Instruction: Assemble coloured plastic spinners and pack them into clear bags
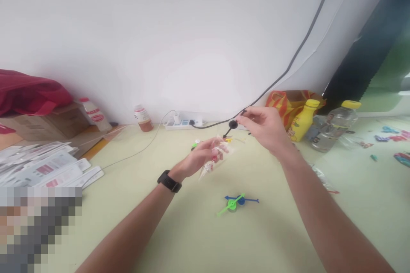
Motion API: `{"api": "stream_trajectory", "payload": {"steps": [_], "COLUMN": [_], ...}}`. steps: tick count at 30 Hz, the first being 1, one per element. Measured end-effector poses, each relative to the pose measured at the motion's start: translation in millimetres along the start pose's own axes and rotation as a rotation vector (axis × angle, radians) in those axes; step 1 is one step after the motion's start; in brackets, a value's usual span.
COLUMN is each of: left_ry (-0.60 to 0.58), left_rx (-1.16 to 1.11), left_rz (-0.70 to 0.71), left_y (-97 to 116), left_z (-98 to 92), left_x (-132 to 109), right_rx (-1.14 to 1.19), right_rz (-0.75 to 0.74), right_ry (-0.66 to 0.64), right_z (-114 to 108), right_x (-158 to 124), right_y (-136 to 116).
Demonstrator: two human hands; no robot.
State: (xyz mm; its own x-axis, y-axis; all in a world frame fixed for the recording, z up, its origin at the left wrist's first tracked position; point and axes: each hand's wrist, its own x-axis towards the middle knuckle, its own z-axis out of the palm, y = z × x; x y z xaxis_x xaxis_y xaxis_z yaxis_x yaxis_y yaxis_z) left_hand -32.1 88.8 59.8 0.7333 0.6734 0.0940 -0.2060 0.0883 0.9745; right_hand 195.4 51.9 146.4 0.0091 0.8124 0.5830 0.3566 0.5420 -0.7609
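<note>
My right hand (261,126) is raised over the table, its thumb and fingers pinched on one end of a black arrow spinner (233,124). The spinner has a round hub, and its arrow tip points down and left. Lower and to the left, my left hand (206,153) is closed around a small clear plastic bag (208,168) with red and white bits in it. A black watch sits on that wrist. On the table below both hands, a green arrow spinner (232,204) partly overlaps a blue arrow spinner (243,199).
A white power strip (182,123) with cables lies along the wall. Bottles stand at the left and right, among them a yellow bottle (303,119) beside a striped bag (282,101). Packets (48,168) are piled left. Small colourful pieces (395,134) lie at the far right.
</note>
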Motion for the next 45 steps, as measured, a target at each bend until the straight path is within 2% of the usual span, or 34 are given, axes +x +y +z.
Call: {"api": "stream_trajectory", "payload": {"steps": [4,6,10,15,22,26,30,33,40,45], "left_ry": [-0.009,-0.004,0.012,-0.004,0.051,0.079,0.103,0.122,0.205,0.421], "left_rx": [-0.03,-0.027,0.003,0.032,0.055,0.145,0.178,0.212,0.226,0.219], "left_rz": [0.022,0.03,0.037,0.04,0.075,0.104,0.068,0.103,0.102,0.077], "left_y": [0.7,0.4,-1.9,-2.7,3.6,2.9,-1.0,-2.7,-4.5,-3.0], "left_z": [1.3,1.0,0.5,1.0,2.9,3.6,2.2,4.4,11.2,5.9], "left_x": [-0.3,0.1,1.4,2.1,1.2,1.4,2.4,3.4,3.3,5.8], "right_rx": [-0.142,-0.193,-0.17,-0.215,-0.286,-0.309,-0.314,-0.319,-0.345,-0.342], "right_rz": [-0.058,-0.1,-0.111,-0.09,-0.064,-0.118,-0.154,-0.151,-0.112,-0.071], "right_ry": [-0.097,-0.19,-0.366,-0.385,-0.457,-0.519,-0.493,-0.468,-0.572,-0.377], "right_z": [2.2,3.1,4.3,2.2,-6.4,-8.2,-10.0,-6.0,7.7,1.4], "right_x": [-1.8,-2.9,-5.5,-4.8,-5.2,-7.4,-7.2,-7.6,-10.2,-7.4], "right_y": [-1.5,-2.1,-3.6,-1.2,-2.5,-3.6,-3.3,-1.4,9.9,12.0]}}
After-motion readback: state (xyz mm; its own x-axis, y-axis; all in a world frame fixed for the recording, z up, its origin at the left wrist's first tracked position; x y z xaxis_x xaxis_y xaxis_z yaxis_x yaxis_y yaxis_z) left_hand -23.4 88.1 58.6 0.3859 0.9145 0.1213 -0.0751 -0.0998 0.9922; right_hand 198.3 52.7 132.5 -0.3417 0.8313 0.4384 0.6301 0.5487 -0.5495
